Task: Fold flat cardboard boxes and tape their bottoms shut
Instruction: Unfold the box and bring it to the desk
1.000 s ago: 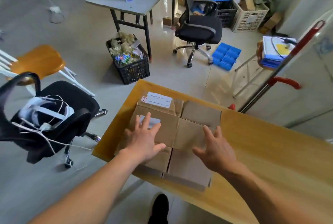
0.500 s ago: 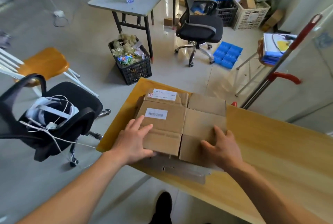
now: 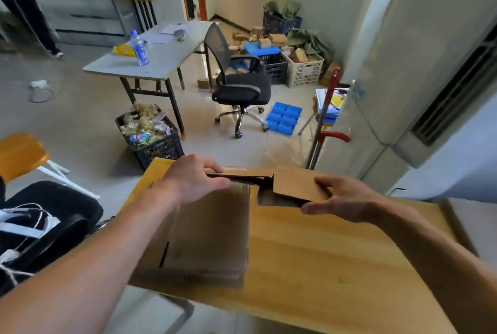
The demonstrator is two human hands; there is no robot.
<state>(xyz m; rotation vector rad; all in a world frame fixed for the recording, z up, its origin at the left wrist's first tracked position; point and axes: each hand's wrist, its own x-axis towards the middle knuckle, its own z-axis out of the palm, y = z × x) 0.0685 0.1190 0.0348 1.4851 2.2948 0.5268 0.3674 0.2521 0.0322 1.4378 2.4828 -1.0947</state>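
box (image 3: pixel 209 228) now raised off the tabletop (image 3: pixel 322 253), left hand (image 3: pixel 188 183) and right hand (image 3: pixel 347 199) fingers gripping its upper flaps, ready for opening out

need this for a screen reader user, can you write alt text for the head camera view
Seen from above, a person's left hand and right hand each grip a top flap of a cardboard box raised on a wooden table. Beyond lie a black office chair, a grey folding table and a black crate.
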